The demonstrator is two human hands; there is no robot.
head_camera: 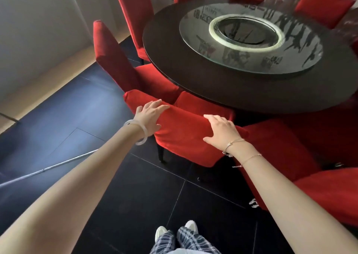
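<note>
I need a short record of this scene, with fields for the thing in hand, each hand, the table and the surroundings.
thing in hand: red chair, its seat toward the table
left: left hand grips the top of the chair back near its left end
right: right hand grips the same top edge near its right end
table: round dark table with a glass turntable on it
surroundings: other red chairs round the table; dark tiled floor

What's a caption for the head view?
Person's left hand and right hand grip a red chair's backrest at the round table.
</note>
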